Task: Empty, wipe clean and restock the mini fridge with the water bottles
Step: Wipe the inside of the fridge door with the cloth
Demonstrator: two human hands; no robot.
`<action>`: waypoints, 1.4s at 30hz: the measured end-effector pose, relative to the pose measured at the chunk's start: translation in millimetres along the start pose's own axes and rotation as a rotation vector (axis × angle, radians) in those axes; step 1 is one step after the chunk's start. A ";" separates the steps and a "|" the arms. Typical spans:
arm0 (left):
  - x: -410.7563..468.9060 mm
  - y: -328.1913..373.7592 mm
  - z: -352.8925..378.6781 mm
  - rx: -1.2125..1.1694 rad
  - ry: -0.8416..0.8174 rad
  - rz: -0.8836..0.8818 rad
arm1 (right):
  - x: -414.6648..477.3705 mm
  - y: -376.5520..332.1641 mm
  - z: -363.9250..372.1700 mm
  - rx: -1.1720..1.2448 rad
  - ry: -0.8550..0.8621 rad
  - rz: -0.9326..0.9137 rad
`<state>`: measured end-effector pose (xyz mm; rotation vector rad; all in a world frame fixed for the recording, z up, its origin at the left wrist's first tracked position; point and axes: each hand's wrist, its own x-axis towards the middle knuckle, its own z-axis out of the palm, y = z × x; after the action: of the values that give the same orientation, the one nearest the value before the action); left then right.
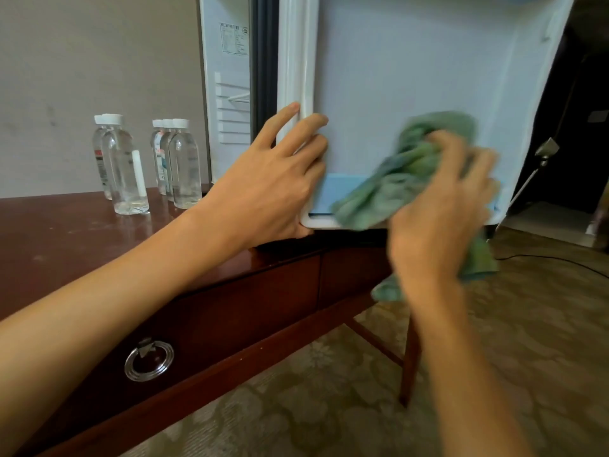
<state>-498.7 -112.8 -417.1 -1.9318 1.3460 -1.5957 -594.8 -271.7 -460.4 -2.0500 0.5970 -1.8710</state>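
The mini fridge's door (pixel 412 77) stands swung open, its white inner side facing me. My left hand (pixel 273 179) grips the door's gasket edge at the lower left, fingers curled round it. My right hand (pixel 441 219) holds a bunched green cloth (pixel 395 183) against the lower part of the inner door, over the pale blue door shelf (pixel 339 189); the hand and cloth are blurred. Several clear water bottles (pixel 179 163) with white caps stand on the dark wooden desk (pixel 66 245) left of the fridge body (pixel 227 94).
The desk has a drawer with a round ring pull (pixel 149 360) and a slim leg (pixel 410 357). Patterned carpet covers the floor below. A cable runs along the floor at the right, next to a dark opening behind the door.
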 end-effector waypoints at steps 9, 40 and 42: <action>-1.6 7.1 -3.0 0.019 -0.066 -0.077 | -43.2 39.1 -7.3 0.217 -0.170 -0.016; -0.9 5.2 5.5 0.008 0.054 -0.045 | -26.6 -33.6 8.9 -0.014 -0.248 -0.153; -2.3 5.8 5.2 0.004 0.040 -0.066 | -24.1 -32.2 4.3 -0.069 -0.234 -0.218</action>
<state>-496.7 -115.7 -424.5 -1.9721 1.3058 -1.6743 -588.8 -232.1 -466.1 -2.4201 0.3968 -1.7041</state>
